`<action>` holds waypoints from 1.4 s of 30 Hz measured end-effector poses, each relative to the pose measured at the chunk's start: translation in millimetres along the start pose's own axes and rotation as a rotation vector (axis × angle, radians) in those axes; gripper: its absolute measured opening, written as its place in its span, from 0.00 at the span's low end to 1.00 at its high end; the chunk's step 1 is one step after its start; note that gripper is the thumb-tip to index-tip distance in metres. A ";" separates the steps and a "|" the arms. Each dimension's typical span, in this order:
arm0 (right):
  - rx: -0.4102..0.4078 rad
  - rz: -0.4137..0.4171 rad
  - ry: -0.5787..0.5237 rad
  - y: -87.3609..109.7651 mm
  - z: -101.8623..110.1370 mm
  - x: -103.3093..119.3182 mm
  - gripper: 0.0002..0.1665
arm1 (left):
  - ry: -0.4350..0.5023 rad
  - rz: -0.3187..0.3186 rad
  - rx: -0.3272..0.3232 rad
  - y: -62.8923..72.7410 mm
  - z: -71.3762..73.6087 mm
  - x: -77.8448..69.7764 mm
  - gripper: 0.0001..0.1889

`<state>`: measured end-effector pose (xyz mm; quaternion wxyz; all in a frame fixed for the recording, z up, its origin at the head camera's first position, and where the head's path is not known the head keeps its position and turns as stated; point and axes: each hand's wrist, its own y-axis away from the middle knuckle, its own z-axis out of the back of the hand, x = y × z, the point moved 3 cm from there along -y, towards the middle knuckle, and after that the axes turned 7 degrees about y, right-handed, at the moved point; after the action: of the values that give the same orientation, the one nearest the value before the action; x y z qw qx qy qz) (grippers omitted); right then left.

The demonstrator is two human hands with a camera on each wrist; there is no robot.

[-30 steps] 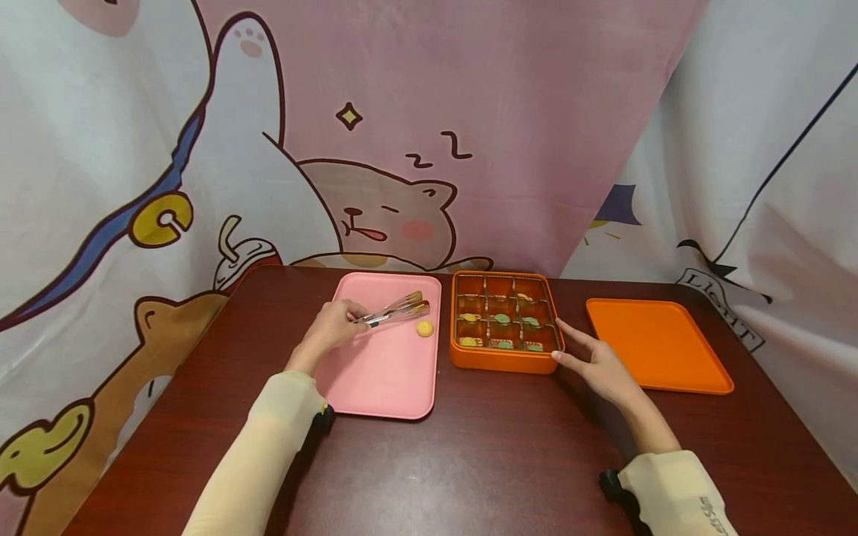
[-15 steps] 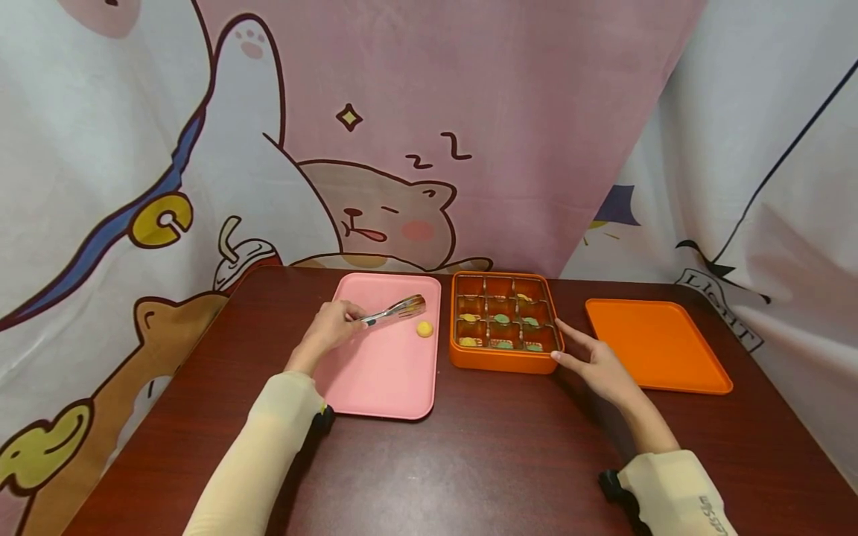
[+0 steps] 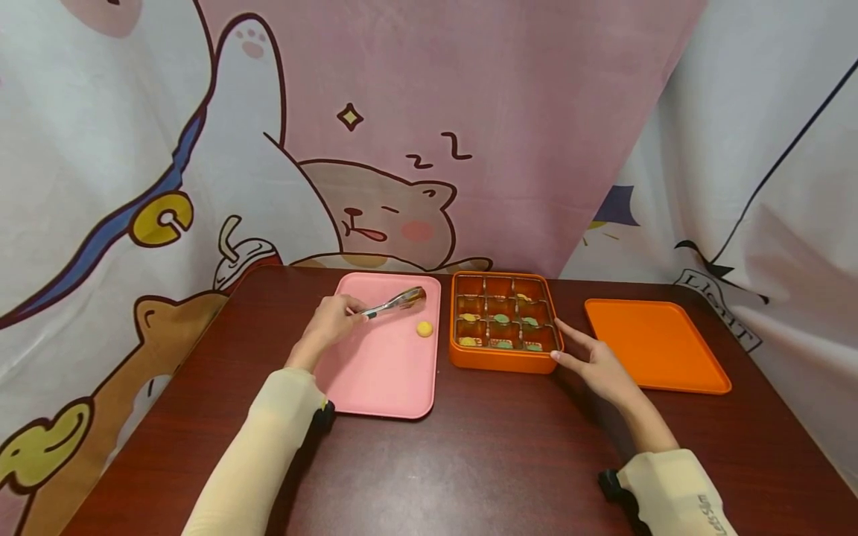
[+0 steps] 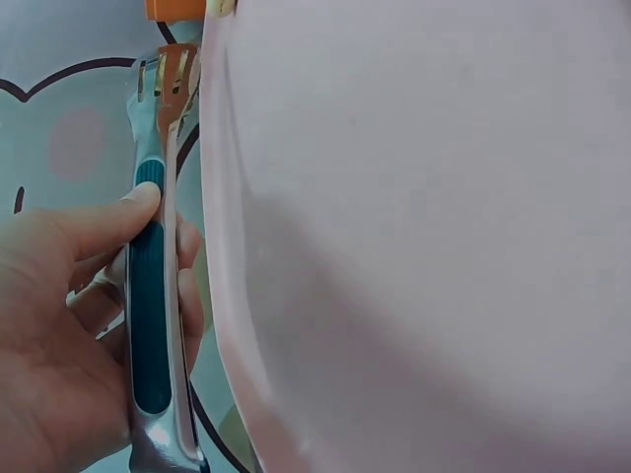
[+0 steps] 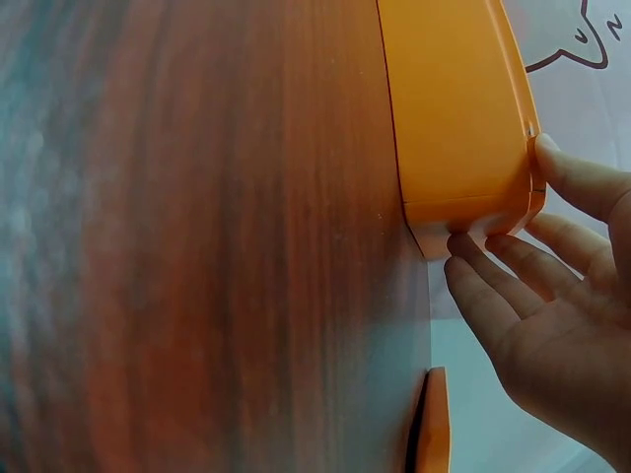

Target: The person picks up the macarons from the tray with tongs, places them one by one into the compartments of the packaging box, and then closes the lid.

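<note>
In the head view my left hand grips metal food tongs over the pink tray. In the left wrist view, my thumb presses the tongs' teal handle inlay; their slotted ends lie close together with nothing seen between them. A small round yellow piece lies on the tray, just nearer to me than the tong ends. My right hand touches the near right corner of an orange divided box. In the right wrist view, its thumb meets the rim and its fairly straight fingertips the side wall.
Small yellow pieces and green pieces sit in the box's compartments. Right of the box lies a flat orange lid-like tray. All stand on a dark wooden table, with a printed curtain behind its back edge.
The tongs' arms have come together and the tong ends have moved slightly away from me, farther from the yellow piece. My right hand and the box have stayed in place.
</note>
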<state>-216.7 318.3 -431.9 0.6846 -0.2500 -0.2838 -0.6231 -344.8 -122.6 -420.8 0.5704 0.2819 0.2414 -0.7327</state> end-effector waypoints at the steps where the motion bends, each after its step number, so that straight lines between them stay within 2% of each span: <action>1: 0.001 -0.001 -0.001 -0.1 0.0 0.1 0.43 | 0.000 -0.005 -0.001 -0.3 0.4 -0.7 0.10; 19: -0.003 -0.011 0.010 -0.2 0.3 2.1 0.42 | 0.025 -0.079 -0.010 -8.9 0.4 -21.4 0.11; 27: -0.002 -0.013 0.007 0.4 0.4 2.3 0.43 | 0.056 -0.084 -0.018 -10.0 -3.9 -28.9 0.11; 42: -0.004 -0.010 0.002 0.5 0.7 1.8 0.43 | 0.031 -0.126 -0.027 -17.3 -9.8 -46.5 0.12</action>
<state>-216.2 317.6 -430.1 0.6812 -0.2495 -0.2831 -0.6273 -351.4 -79.4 -395.3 0.5231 0.2695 0.2774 -0.7595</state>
